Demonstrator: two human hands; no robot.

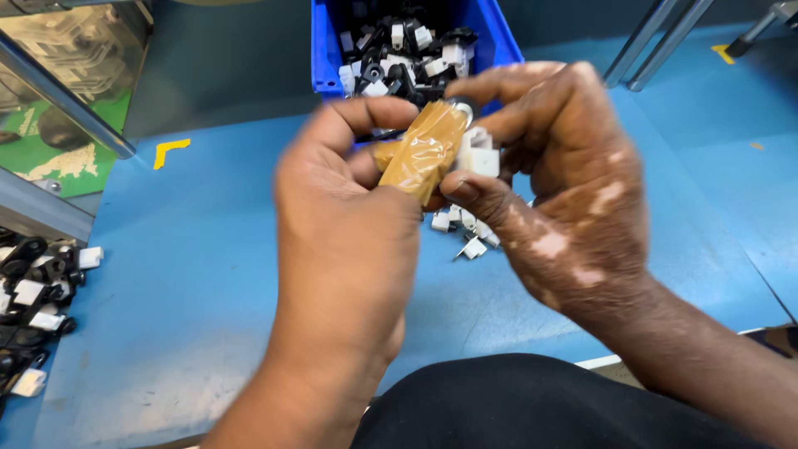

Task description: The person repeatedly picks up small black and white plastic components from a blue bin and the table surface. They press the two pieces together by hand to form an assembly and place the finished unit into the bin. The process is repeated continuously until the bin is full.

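Two hands meet in the middle, above a blue table [208,274]. The left hand [349,224] is a bit blurry. Its fingers are curled shut, and its thumb and first finger pinch the near end of a brown taped piece [424,154]. The right hand [565,183] comes in from the right. Its fingers are bent around a small white part [480,155], with the thumb under it and the first finger over the top. The white part sits right against the brown piece, touching it. A bit of a black round part [461,105] peeks out at the far end of the brown piece, just under the right first finger. It is too hidden to tell much about it.

Just under the hands, a few loose white parts [467,229] lie on the table. They are partly hidden by the right hand.

Far behind the hands stands a blue bin [326,50]. It is full of black and white parts [399,50] all mixed up.

On the left edge of the table lies a pile of black and white pieces [33,291]. A yellow corner mark [170,151] is stuck on the table, far and to the left. Near the bottom there is a dark cloth [532,407] on the person's lap.
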